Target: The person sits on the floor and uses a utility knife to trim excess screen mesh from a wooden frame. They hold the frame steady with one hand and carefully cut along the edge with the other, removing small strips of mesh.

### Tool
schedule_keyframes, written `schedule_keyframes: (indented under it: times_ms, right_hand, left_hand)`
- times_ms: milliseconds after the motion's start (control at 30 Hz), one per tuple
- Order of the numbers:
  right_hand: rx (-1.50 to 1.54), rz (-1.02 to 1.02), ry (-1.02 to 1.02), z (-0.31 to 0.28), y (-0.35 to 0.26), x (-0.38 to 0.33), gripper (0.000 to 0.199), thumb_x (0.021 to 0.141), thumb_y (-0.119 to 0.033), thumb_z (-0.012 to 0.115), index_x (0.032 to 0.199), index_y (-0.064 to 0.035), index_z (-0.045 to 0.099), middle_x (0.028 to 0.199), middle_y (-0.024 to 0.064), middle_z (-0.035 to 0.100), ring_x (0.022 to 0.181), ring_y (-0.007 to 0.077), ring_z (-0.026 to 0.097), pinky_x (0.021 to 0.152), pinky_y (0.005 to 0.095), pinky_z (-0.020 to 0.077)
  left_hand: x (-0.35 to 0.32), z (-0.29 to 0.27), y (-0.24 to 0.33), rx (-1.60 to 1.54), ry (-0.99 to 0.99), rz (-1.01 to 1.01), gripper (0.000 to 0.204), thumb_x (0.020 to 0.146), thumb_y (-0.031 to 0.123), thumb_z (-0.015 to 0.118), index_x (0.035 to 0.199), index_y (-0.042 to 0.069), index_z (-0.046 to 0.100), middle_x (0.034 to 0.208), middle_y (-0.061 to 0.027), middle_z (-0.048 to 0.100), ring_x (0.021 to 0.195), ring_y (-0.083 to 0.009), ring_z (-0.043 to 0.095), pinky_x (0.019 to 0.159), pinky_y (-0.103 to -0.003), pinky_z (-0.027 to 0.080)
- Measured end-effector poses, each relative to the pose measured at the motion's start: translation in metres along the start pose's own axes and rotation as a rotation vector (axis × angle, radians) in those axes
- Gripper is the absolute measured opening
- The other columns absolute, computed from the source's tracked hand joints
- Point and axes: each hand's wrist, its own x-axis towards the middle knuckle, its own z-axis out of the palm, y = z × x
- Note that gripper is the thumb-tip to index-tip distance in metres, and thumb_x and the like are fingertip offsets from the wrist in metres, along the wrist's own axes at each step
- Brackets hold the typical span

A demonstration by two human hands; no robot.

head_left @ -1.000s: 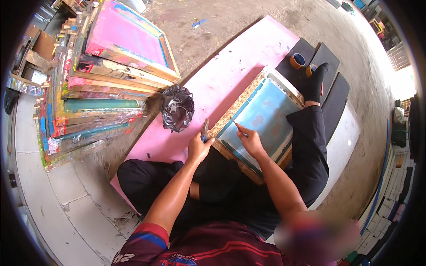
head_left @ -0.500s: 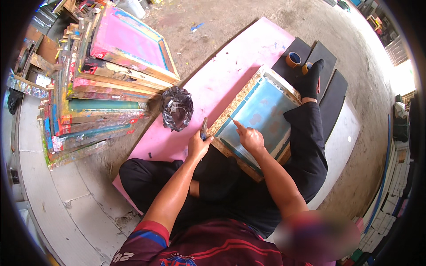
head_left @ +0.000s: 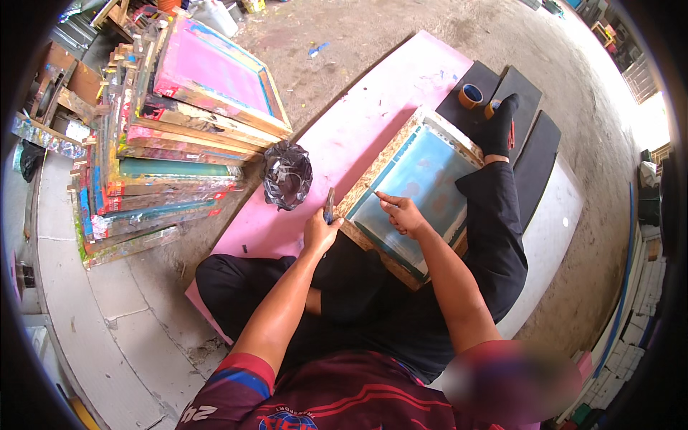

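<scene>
A wooden screen printing frame with blue-green mesh lies tilted across my lap, resting by my right leg. My left hand is closed round a narrow dark hand tool with some blue on it, held upright by the frame's near left corner; its exact kind is unclear. Over the mesh, near the frame's left side, my right hand has its fingers drawn together. At its fingertips is a thin small piece, too small to name.
A black plastic bag stands open on the pink board to the left. Beyond it leans a stack of paint-stained frames. Tape rolls sit on dark boards by my right foot.
My right hand has shifted slightly, its fingers curling more above the mesh. My left hand keeps the tool in nearly the same place. The whole view has moved a little.
</scene>
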Motion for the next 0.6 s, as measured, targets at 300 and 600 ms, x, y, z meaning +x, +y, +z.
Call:
schedule_keyframes:
  times_ms: [300,600]
  right_hand:
    - [-0.795,-0.383,0.481,0.022,0.013,-0.004,0.038,0.104,-0.033,0.063,0.141,-0.0398,0.066,0.097,0.0192,0.076,0.089,0.0386,0.074,0.08,0.0491,0.0583]
    - [-0.16,-0.245,0.212,0.014,0.027,0.022,0.037,0.108,-0.036,0.058,0.142,-0.0264,0.068,0.073,0.0098,0.06,0.057,0.0192,0.058,0.053,0.0345,0.0475]
  left_hand:
    - [-0.002,-0.003,0.004,-0.045,-0.018,-0.008,0.047,0.086,0.03,0.084,0.124,0.004,0.07,0.109,-0.0224,0.076,0.106,-0.0426,0.071,0.091,-0.048,0.054]
    - [-0.002,-0.003,0.005,-0.076,-0.014,-0.017,0.045,0.086,0.028,0.085,0.122,0.003,0.071,0.108,-0.0236,0.076,0.105,-0.042,0.072,0.09,-0.048,0.055]
